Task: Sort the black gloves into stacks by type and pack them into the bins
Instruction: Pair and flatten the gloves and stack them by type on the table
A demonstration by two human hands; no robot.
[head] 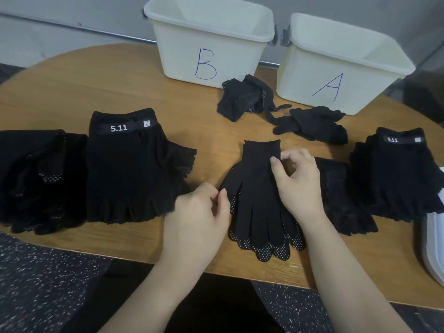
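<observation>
Grip, right hand: thumb and curled fingers pinch the cuff edge of a dotted glove on its right side, near the wrist opening.
Grip, left hand: fingers loosely curled, fingertips together at the glove's left edge by its thumb; whether they actually pinch fabric cannot be told.
Dotted glove: lies flat at the centre of the table, cuff pointing away from the person, fingers toward the near edge; white grip dots show along the fingertips of a second glove layered beneath it.
Left stacks: a tall pile of fingerless gloves with a "5.11" wrist band sits left of centre; just beside it, at the far left, a lower heap of dotted gloves (its outline is hard to read in the dark fabric).
Right stacks: another "5.11" pile near the right edge, with a flatter dark stack between it and the right hand, partly hidden by the wrist.
Unsorted gloves: a crumpled bundle lies in front of the gap between the bins; a second loose clump lies in front of bin A.
Bins: two pale plastic bins stand at the table's far side, bin B on the left and bin A on the right, each letter hand-drawn in blue.
Right margin: a white object shows at the frame edge, too cropped to identify.
</observation>
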